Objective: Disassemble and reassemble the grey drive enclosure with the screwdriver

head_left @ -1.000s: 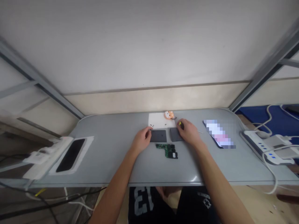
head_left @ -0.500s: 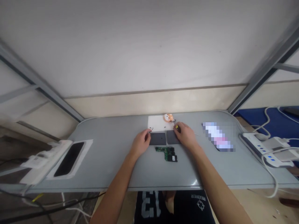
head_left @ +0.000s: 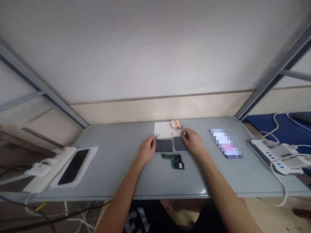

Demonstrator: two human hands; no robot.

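My left hand [head_left: 147,149] is closed at the left edge of a flat dark panel [head_left: 164,145]; whether its fingers grip the panel is hard to make out. In my right hand [head_left: 193,140] is a screwdriver [head_left: 184,133] with a yellow end, its thin shaft pointing right. That hand rests at a second dark panel [head_left: 179,143], covering its right part. A green circuit board [head_left: 175,160] with black parts lies in front of the panels. Behind them, several tiny dark pieces sit on a white sheet [head_left: 163,127], beside an orange and white animal-face item [head_left: 175,124].
On the left of the grey table [head_left: 111,161] are a black phone [head_left: 74,166] on white paper and a white power strip [head_left: 50,171]. A lit, blurred phone [head_left: 225,143] and a white charging hub [head_left: 269,157] with cables are on the right.
The right dark panel has shifted slightly right, and the gap between the two panels is wider. My hands have barely moved. The camera view has shifted a little.
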